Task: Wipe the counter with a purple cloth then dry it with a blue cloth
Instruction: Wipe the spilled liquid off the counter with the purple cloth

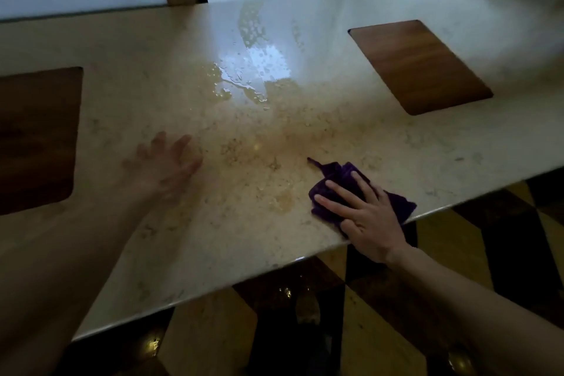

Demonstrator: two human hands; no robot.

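Head view: my purple cloth (335,180) is a dark, crumpled bunch lying at the near edge of the pale stone tabletop (396,143), one thin corner trailing off to the left. My right hand (366,217) lies flat on it, fingers straight and spread, pressing it down. My left hand (171,162) is blurred, fingers spread and loose, holding nothing, at the tabletop well apart from the cloth. Between and beyond my hands sits a shiny puddle (244,82) with scattered droplets. Two dark wooden insets (418,67) flank the wet patch.
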